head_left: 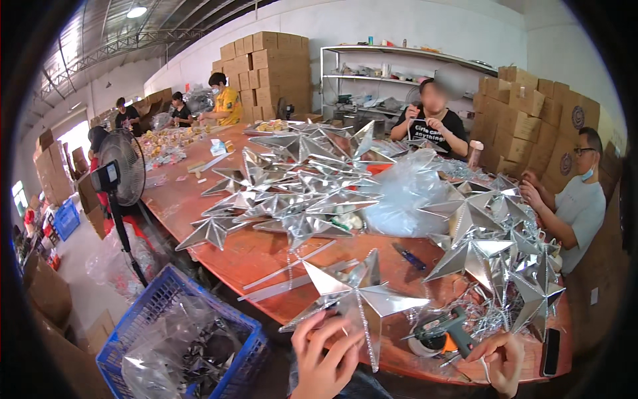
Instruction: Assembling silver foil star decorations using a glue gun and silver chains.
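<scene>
Left hand point(327, 354), fingers loosely curled, at the near edge of a silver star point(357, 291); right hand point(500, 359) pinching a thin white strand point(487, 372). Just left of that pinch lies a green glue gun point(441, 330); right, a phone point(550, 352). Farther beyond, more stars point(302, 189) heap a red table point(167, 197).

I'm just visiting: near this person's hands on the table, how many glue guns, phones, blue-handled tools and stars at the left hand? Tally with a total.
Glue gun: 1
Black phone: 1
Blue-handled tool: 1
Silver star at the left hand: 1
Total: 4
</scene>
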A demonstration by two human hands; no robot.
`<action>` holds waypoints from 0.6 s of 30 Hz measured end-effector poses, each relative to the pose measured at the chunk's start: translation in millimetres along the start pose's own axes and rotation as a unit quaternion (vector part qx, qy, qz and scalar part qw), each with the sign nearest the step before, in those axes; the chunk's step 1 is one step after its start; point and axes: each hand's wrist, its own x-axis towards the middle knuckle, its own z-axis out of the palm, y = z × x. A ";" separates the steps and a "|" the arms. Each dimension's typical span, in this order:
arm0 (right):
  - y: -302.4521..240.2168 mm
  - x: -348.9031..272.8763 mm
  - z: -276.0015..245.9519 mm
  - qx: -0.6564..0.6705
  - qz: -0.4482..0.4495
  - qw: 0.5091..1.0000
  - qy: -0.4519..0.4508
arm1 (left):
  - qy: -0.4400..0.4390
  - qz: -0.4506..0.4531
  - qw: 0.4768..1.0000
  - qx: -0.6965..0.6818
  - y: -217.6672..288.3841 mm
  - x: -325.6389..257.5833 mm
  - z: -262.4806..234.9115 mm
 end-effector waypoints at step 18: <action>69.2 -33.2 -21.2 -0.162 0.020 0.973 0.163 | -0.092 -0.118 0.984 -0.097 -25.3 -94.3 51.4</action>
